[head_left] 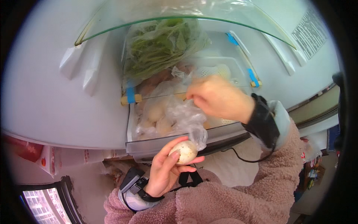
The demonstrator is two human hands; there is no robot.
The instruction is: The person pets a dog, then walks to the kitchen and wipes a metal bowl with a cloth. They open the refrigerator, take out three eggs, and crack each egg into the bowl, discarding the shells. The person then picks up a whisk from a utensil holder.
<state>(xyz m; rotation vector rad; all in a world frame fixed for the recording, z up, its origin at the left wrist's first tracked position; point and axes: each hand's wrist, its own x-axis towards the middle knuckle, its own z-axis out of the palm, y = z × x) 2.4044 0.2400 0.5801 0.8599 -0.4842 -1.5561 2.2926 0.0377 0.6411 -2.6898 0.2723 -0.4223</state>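
Left hand (167, 170) cups a pale egg (183, 152) below the drawer's front edge (149, 147); right hand (218, 98) pinches the plastic bag (182, 114), holding it open.

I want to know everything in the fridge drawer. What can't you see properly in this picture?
- Pale lumps in the drawer, head view: a crinkled clear bag blurs them.
- Right hand: its fingertips are tucked under, hidden by the hand itself.
- Leafy greens: fogged by their plastic bag and a glass shelf.
- White round thing in the left hand: too small to identify.
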